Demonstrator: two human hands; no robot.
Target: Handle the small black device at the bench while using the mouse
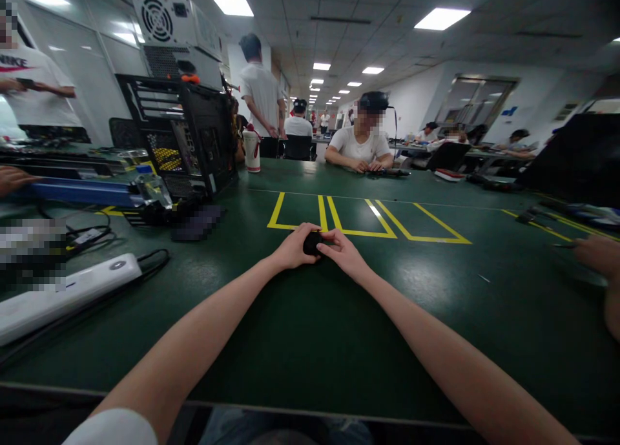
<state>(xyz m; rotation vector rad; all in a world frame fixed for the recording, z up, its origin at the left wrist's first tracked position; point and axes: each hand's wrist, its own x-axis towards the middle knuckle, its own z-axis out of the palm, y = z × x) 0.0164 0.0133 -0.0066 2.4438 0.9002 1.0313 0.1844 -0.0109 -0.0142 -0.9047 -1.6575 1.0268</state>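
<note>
Both my arms reach out over a dark green table [310, 329]. My left hand [292, 248] and my right hand [345, 253] meet around a small black object [312, 242] that rests on the table. The fingers of both hands curl onto it from either side. Most of the object is covered, so I cannot make out what it is. Just beyond it, yellow tape lines [358, 222] mark boxes on the table.
At the left stand an open black computer case [184, 135] with a white case on top, a blue bar, cables and a white power strip [62, 296]. A white bottle [251, 149] stands farther back. A person sits opposite; another person's hand [600, 254] is at the right edge.
</note>
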